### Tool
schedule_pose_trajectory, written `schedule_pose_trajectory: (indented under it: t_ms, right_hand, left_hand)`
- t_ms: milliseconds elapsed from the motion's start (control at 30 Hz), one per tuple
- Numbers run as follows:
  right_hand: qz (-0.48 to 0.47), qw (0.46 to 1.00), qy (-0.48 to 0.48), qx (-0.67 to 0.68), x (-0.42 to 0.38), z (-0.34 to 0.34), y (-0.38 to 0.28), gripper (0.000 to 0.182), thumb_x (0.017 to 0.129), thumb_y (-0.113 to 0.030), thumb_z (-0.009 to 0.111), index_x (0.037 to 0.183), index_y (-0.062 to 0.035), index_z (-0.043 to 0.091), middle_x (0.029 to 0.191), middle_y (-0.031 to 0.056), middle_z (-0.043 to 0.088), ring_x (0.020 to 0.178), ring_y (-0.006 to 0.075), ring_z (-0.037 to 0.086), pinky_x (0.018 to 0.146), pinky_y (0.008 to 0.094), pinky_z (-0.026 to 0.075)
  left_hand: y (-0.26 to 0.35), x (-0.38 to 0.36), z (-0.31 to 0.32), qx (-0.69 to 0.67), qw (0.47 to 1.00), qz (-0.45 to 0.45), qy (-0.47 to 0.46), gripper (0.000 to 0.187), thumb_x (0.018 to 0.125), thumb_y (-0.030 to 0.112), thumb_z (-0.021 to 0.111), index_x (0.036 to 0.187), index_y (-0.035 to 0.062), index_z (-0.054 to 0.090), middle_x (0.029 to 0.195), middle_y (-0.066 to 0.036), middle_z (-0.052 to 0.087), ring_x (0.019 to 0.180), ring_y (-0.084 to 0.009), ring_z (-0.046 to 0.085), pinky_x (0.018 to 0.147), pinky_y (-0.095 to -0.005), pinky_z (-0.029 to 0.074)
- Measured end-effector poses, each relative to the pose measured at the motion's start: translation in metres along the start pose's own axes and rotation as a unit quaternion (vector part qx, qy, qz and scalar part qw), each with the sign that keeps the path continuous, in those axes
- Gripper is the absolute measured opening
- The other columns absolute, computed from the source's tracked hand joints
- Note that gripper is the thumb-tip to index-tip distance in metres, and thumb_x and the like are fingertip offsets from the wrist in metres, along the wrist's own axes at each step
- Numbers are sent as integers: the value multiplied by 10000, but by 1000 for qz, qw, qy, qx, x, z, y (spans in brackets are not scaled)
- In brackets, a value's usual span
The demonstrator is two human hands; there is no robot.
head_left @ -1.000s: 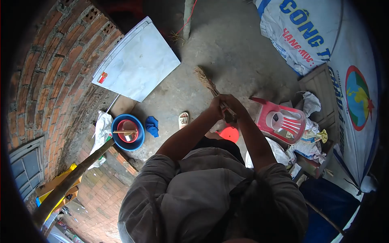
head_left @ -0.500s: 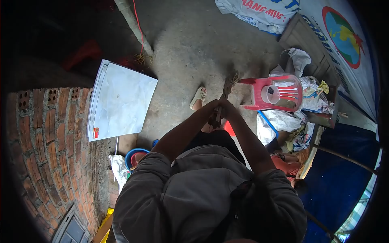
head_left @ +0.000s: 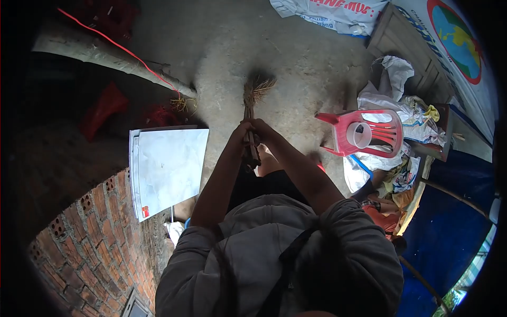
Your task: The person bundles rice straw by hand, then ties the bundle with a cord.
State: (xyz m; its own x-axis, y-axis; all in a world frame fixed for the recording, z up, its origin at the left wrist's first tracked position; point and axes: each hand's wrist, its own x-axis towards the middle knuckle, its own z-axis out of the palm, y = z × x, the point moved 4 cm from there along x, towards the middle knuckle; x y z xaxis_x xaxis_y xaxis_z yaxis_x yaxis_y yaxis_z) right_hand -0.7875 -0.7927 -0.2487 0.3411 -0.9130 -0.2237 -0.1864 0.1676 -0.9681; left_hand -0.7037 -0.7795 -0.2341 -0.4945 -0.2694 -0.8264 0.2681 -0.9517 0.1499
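Both my hands are wrapped round a bundle of dry brown stalks (head_left: 249, 111), like a short twig broom, held in front of my legs. Its frayed, bristly end points away from me over the concrete floor; the thicker cut ends stick out toward my body. My left hand (head_left: 242, 132) closes on the middle of it. Pressed against that hand, my right hand (head_left: 259, 127) grips the same part. Most of the fingers are hidden from above.
A red plastic chair (head_left: 340, 127) with a clear tub (head_left: 359, 135) stands at right, near white sacks (head_left: 393, 79). At left are stacked white panels (head_left: 169, 171), a brick wall (head_left: 100, 243) and a wooden pole (head_left: 121, 63) with a red cord. Another person (head_left: 383, 216) is at lower right.
My hands and the bundle have swung to the left, away from the chair. The view has turned, so the pole and panels appear shifted; one sandalled foot is no longer visible.
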Motion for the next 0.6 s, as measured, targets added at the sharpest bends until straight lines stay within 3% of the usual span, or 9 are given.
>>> schedule_pose_trajectory:
  t_ms: [67,100,133,233,267,367,467,533,600]
  right_hand:
    - [35,998,36,41,7,-21,4,161,684,-135,530,817,-44,541,732,65,570,684,147,565,611,263,441]
    - [158,946,51,279,12,-27,27,167,692,-145,529,813,-30,540,725,72,567,675,155,565,607,265,443]
    - [263,824,59,499,16,-31,43,177,700,-155,529,809,-16,539,717,80,564,665,163,566,603,268,445]
    - [207,848,169,458,20,-78,-3,179,717,-159,522,787,4,536,705,86,557,639,167,560,591,267,447]
    - [231,817,177,498,27,-86,6,176,723,-167,527,774,1,536,686,78,552,605,163,548,569,265,446]
    - [203,812,272,475,30,-109,13,178,737,-192,524,745,-15,529,657,73,539,578,164,541,533,270,444]
    - [245,759,333,502,30,-116,25,210,766,-231,505,755,-21,512,636,68,528,565,176,543,506,288,451]
    - [243,678,345,602,31,-114,18,238,785,-258,486,784,-19,496,638,73,524,561,196,545,511,313,467]
    - [247,647,369,619,41,-116,18,271,802,-283,470,813,-13,488,676,96,540,585,218,560,539,323,488]
  left_hand:
    - [10,10,26,17,1000,-18,16,153,681,143,460,802,56,425,538,-83,472,429,-188,497,375,-289,435]
    - [15,12,41,38,998,-9,53,188,687,137,448,854,80,382,550,-85,465,428,-188,491,372,-301,435]
    - [32,-9,73,101,993,11,65,215,694,142,440,892,105,365,563,-79,461,436,-183,491,373,-319,433]
    - [52,15,99,124,992,-28,8,212,696,157,443,892,118,371,569,-72,464,454,-178,495,384,-335,433]
    - [59,21,105,127,990,-61,-7,221,694,159,441,901,124,370,574,-71,465,459,-177,497,386,-339,433]
    - [80,38,124,145,981,-101,-76,190,698,150,451,861,80,385,570,-62,442,440,-161,485,393,-275,439]
    - [98,60,129,189,967,-115,-129,164,710,168,459,809,45,413,541,-70,459,449,-163,495,410,-285,443]
    - [99,80,129,228,942,-208,-134,154,720,177,458,765,33,427,521,-73,462,451,-162,498,412,-277,442]
    - [112,87,130,223,937,-221,-151,136,722,155,462,733,25,427,537,-77,455,451,-161,496,406,-261,439]
